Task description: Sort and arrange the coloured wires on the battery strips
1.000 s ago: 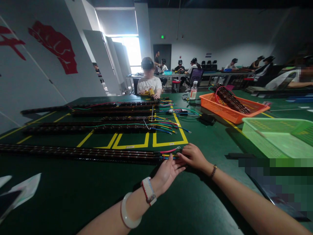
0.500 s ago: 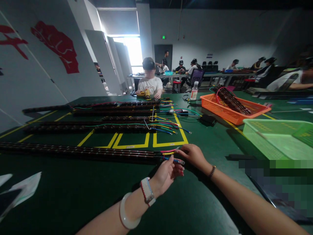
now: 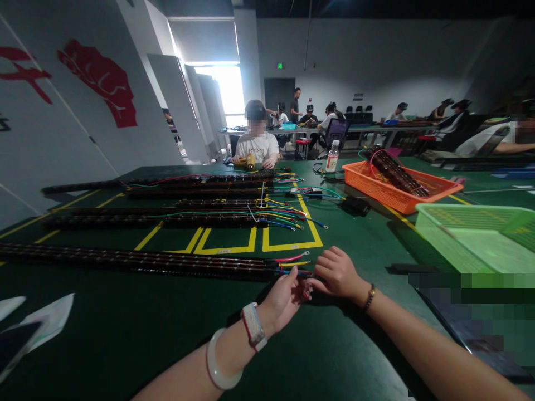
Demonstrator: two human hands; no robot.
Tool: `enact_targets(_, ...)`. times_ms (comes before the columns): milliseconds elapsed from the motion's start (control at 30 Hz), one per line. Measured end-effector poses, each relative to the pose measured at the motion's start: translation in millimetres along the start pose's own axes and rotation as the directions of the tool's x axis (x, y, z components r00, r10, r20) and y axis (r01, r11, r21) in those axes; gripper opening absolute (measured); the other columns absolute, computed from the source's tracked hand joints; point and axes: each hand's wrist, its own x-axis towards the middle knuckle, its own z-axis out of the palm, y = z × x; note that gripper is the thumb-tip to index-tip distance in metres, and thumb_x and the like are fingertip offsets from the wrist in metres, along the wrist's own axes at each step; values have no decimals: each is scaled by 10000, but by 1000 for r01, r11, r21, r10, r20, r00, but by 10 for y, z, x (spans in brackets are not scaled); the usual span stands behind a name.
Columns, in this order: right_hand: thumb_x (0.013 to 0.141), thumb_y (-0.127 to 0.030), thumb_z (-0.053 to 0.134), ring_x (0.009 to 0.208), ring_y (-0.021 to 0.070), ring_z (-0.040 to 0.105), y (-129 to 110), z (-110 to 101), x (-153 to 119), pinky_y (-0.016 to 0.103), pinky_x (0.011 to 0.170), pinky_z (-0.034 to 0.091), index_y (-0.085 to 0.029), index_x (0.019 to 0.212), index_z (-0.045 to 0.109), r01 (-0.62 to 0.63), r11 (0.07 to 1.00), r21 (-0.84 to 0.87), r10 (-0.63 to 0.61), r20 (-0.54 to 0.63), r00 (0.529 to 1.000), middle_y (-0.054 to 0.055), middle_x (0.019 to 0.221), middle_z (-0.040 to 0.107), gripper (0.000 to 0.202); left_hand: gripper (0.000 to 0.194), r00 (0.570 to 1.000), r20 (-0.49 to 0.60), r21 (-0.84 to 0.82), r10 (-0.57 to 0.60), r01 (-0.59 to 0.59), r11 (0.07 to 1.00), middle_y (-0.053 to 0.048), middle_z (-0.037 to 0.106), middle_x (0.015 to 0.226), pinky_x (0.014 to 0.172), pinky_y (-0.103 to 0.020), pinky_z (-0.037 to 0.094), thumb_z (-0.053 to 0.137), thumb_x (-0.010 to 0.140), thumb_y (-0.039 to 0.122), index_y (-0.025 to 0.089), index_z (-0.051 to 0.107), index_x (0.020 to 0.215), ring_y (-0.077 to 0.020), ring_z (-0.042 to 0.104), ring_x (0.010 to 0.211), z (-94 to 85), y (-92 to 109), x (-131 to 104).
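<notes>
In the head view, the left hand (image 3: 284, 301) pinches a blue wire (image 3: 305, 273); the right hand (image 3: 337, 274) curls at its three o'clock, whether gripping I cannot tell. The dark bundle (image 3: 167, 260) stretches toward nine o'clock.

Daylight is pouring through a window (image 3: 228, 89) below a grey blind (image 3: 203, 40). A red fist (image 3: 100, 81) is showing on the left wall (image 3: 54, 159), a green sign (image 3: 280, 65) is glowing above a door (image 3: 273, 89), and a purple chair (image 3: 337, 130) is standing beyond the green desk (image 3: 146, 317).
</notes>
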Motion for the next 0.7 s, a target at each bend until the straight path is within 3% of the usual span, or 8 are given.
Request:
enact_targets(133, 881, -381, 514, 561, 125, 361, 19, 80, -6, 293, 595, 242, -180, 528, 512, -41, 999, 13, 41, -30, 999, 0, 520, 469, 407, 335, 1000, -4, -5, 8, -8, 1000, -14, 522, 631, 569, -237, 337, 451, 897, 404, 115, 572, 776, -89, 447, 546, -9, -16, 15)
enact_targets(267, 881, -337, 526, 558, 120, 368, 26, 122, -3, 273, 599, 260, -172, 523, 510, -82, 996, 45, 84, -57, 995, -2, 521, 478, 395, 391, 999, 31, 24, 15, -15, 1000, -39, 570, 677, 589, -236, 345, 412, 900, 461, 112, 574, 837, -103, 498, 595, -8, -13, 14)
enact_targets(467, 890, -370, 510, 575, 126, 386, 43, 137, -1, 283, 600, 252, -175, 523, 509, -178, 984, 11, 178, 21, 984, 6, 537, 490, 415, 519, 984, 131, 248, -122, 87, 965, -58, 614, 622, 530, -227, 320, 261, 909, 536, 112, 557, 864, -108, 517, 515, 18, 23, -29)
enact_targets(600, 824, -519, 551, 617, 145, 425, 51, 154, 15, 285, 606, 266, -184, 573, 506, -364, 931, -12, 363, 108, 925, 18, 611, 515, 422, 554, 978, 181, 462, -107, 12, 887, -47, 591, 538, 440, -221, 246, 287, 867, 605, 127, 536, 738, -105, 496, 424, 70, 40, -100)
enact_targets(700, 777, -555, 584, 683, 168, 471, 49, 185, 16, 277, 624, 322, -187, 706, 531, -482, 875, 46, 468, 172, 867, 38, 740, 540, 378, 568, 975, 184, 528, -122, 6, 849, -32, 581, 521, 412, -214, 237, 304, 838, 640, 136, 525, 701, -97, 492, 401, 88, 50, -127)
